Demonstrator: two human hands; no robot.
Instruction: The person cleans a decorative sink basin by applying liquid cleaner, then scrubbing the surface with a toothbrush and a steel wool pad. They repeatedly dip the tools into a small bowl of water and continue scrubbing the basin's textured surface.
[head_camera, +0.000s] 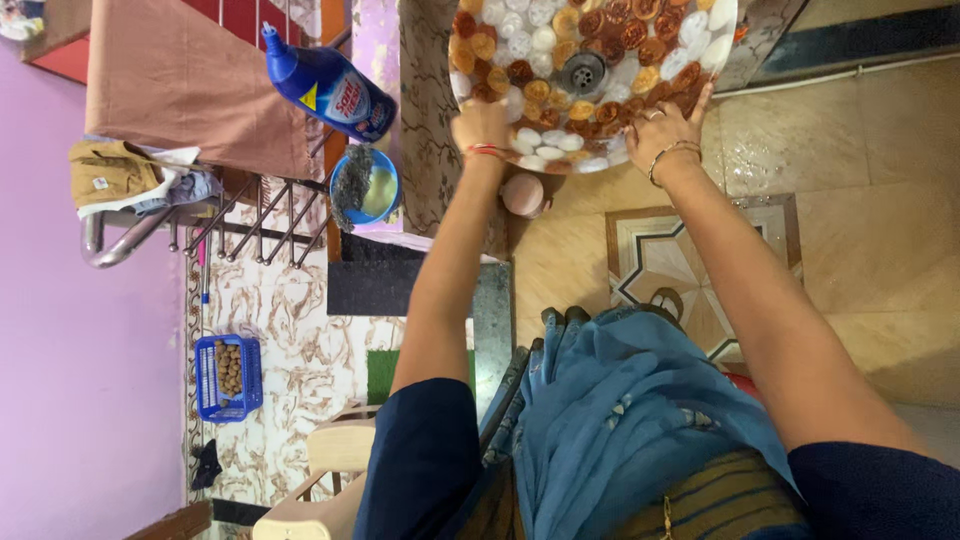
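A round wash basin (520, 105), patterned with white, orange and brown pebbles, fills the top of the sideways head view, with a metal drain (583, 72) at its middle. My left hand (482, 126), a red thread at its wrist, is closed in a fist and presses on the basin's inner wall; whatever is inside the fist is hidden. My right hand (668, 128), wearing a ring and a bangle, lies with fingers spread on the basin's rim.
A blue cleaner bottle (325, 85) and a blue bowl (368, 188) holding a steel scourer sit on the ledge beside the basin. A brown cloth (190, 75) hangs over a rail. A blue basket (228, 378), a beige plastic chair (320, 480) and tiled floor (860, 230) are nearby.
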